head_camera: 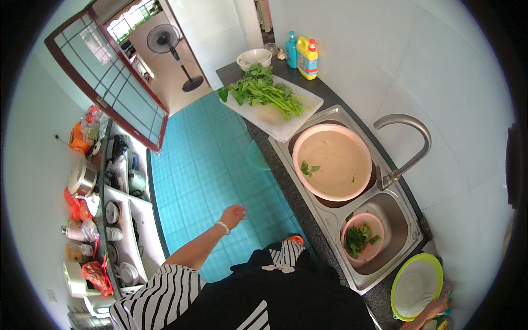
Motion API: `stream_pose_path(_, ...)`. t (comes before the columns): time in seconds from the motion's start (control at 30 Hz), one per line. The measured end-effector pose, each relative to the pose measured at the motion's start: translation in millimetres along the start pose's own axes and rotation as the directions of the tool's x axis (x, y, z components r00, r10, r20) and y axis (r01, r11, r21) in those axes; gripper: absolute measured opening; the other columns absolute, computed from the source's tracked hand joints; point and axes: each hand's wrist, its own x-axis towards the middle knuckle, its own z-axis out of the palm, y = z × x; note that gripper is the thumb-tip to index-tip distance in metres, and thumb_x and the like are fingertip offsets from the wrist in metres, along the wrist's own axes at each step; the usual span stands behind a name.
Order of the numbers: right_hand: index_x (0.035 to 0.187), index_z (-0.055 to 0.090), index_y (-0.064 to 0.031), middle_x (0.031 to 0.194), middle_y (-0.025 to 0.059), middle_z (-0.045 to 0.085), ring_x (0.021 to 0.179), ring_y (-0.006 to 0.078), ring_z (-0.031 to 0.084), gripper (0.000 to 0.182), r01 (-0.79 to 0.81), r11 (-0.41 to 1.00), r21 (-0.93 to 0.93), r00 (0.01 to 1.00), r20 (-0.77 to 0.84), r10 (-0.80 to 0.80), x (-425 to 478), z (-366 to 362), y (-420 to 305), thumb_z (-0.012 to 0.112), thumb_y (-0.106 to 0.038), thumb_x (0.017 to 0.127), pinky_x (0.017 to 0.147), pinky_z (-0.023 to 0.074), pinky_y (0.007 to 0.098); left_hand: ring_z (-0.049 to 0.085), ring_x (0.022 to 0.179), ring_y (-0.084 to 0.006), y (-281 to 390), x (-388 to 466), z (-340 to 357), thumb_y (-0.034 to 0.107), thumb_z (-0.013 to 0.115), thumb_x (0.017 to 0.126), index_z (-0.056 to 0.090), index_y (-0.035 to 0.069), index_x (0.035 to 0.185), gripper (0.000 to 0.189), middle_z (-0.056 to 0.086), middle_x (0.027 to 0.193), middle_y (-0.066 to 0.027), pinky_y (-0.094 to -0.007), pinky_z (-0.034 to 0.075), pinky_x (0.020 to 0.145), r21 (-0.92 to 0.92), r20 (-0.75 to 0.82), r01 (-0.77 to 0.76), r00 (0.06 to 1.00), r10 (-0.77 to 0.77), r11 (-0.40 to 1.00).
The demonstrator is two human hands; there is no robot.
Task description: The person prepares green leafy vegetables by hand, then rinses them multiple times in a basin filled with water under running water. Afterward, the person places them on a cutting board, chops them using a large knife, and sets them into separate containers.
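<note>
My left hand (233,216) hangs over the floor, empty, its fingers loosely curled, with a pale bracelet at the wrist. My right hand (435,309) is at the lower right, against the edge of a green-rimmed plastic colander (417,287); its fingers are partly hidden, so its grip is unclear. A pink basin (369,181) of cloudy water with a few leaves floating in it sits over the larger sink bowl. In the smaller bowl, a pink container (377,247) holds leafy greens (359,241). Long-stemmed greens (264,93) lie on a white cutting board (280,130).
A steel faucet (425,140) arches beside the double sink (338,220). A yellow bottle (307,60), a blue pump bottle (291,51) and white bowls (255,59) stand at the counter's far end. Shelves (142,231) with kitchenware line the left. Beyond an open door (111,78) stands a fan (163,39).
</note>
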Motion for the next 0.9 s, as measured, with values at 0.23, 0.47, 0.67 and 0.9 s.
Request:
stream_pose_path(0.23,0.115,0.049,-0.0032,0.117,0.0174,0.049,0.11,0.0335,0.044,0.041,0.42,0.85,0.317,0.906,-0.2,-0.373,20.5,4.1,-128.5,0.057,0.0,0.075,0.094,0.0342,0.0418,0.061,0.089,-0.0245,-110.6,-113.5,-69.4,0.027,0.066,0.073,0.064,0.008,0.097,0.031,0.064,0.095,-0.0123,-0.0349,0.048,0.078,0.8,0.031,0.279,0.865,-0.501,0.531)
stream_pose_path(0.47,0.103,0.053,-0.0008,0.106,0.017,0.051,0.102,0.0337,0.048,0.033,0.573,0.41,0.71,0.678,-0.131,-0.723,-69.2,-81.8,-338.3,0.055,0.004,0.07,0.089,0.0381,0.0404,0.06,0.088,-0.0254,-97.0,-100.9,-103.4,0.032,0.064,0.075,0.059,0.009,0.105,0.039,0.064,0.094,-0.011,-0.0354,0.047,0.078,0.789,0.164,0.107,0.913,-0.374,0.605)
stream_pose_path(0.67,0.094,0.055,-0.0027,0.096,0.0168,0.055,0.091,0.0353,0.053,0.029,0.43,0.239,0.871,0.498,-0.008,-0.867,-158.0,-162.5,-484.8,0.062,0.0,0.066,0.079,0.0431,0.0397,0.061,0.083,-0.0228,-41.3,-14.8,-138.0,0.028,0.063,0.078,0.058,0.009,0.104,0.033,0.064,0.092,-0.0108,-0.0335,0.048,0.074,0.608,0.228,0.003,0.957,-0.179,0.794)
stream_pose_path(0.9,0.106,0.053,-0.0038,0.104,0.0168,0.052,0.098,0.0346,0.051,0.043,0.511,0.039,0.859,0.32,-0.148,-0.936,-233.6,-220.7,-672.4,0.068,-0.007,0.066,0.083,0.0421,0.0393,0.061,0.082,-0.0188,12.3,78.3,-242.7,0.023,0.061,0.082,0.055,0.006,0.11,0.034,0.063,0.092,-0.0098,-0.0303,0.049,0.072,0.496,0.273,-0.194,0.96,0.06,0.847)
